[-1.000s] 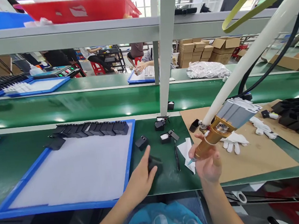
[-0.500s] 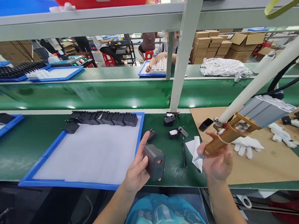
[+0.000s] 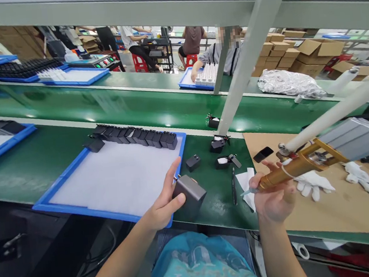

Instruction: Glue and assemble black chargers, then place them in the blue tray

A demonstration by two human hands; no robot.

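Observation:
My left hand (image 3: pixel 161 206) grips a dark grey charger block (image 3: pixel 190 195), held tilted just above the front edge of the green bench. My right hand (image 3: pixel 273 199) is wrapped round the gold barrel of a dispensing tool (image 3: pixel 300 166), whose thin tip points left toward the block. A white hose (image 3: pixel 338 112) and a grey housing run up to the right from the tool. A blue tray (image 3: pixel 76 166) with a white liner lies left of my left hand, with a row of black charger blocks (image 3: pixel 135 136) along its far edge.
Loose black parts (image 3: pixel 220 152), tweezers (image 3: pixel 233 181) and a white tissue (image 3: pixel 245 182) lie between my hands. Cardboard sheet (image 3: pixel 324 203) with white gloves (image 3: pixel 312 182) lies right. A slanted grey post (image 3: pixel 245 63) rises behind. Other people work across the green conveyor (image 3: pixel 135 106).
My left hand picked the grey block up off the bench and turned it; its port face no longer shows. The right hand and tool stayed nearly in place while the view shifted.

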